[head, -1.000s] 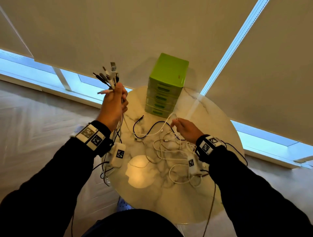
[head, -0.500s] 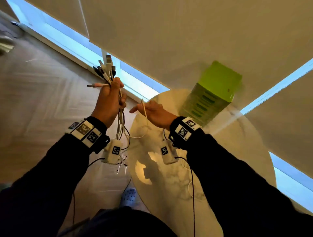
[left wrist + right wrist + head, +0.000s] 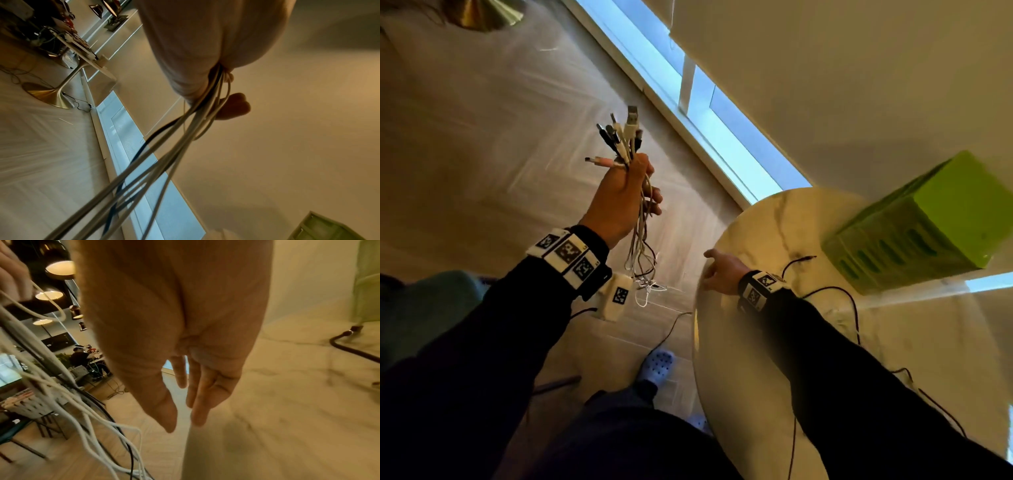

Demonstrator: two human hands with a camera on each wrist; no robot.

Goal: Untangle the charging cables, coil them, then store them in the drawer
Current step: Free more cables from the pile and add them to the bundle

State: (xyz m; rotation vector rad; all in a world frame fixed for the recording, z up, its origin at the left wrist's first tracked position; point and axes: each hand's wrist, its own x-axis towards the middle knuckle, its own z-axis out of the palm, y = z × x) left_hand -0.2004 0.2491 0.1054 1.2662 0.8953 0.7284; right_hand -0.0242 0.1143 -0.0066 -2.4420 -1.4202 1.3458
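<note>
The left hand (image 3: pixel 619 198) holds the bundle of white, black and pink charging cables (image 3: pixel 642 240) in a closed fist, off the left edge of the round marble table (image 3: pixel 914 359). The plugs stand above the fist and the loose ends hang below it.

Half a second ago the right hand (image 3: pixel 722 270) was pinching one white cable beside this bundle. Now it holds nothing; its fingers (image 3: pixel 198 395) are straight and relaxed over the near table edge. I judge that this cable was passed to the bundle, so gathering is nearly finished, but coiling is not yet begun.

I count about eight plugs above the fist; blur makes it uncertain. Right of the right hand, one thin black cable (image 3: pixel 835 291) lies on the table. Further right stands one lime green plastic drawer unit (image 3: pixel 921 222), drawers closed.
</note>
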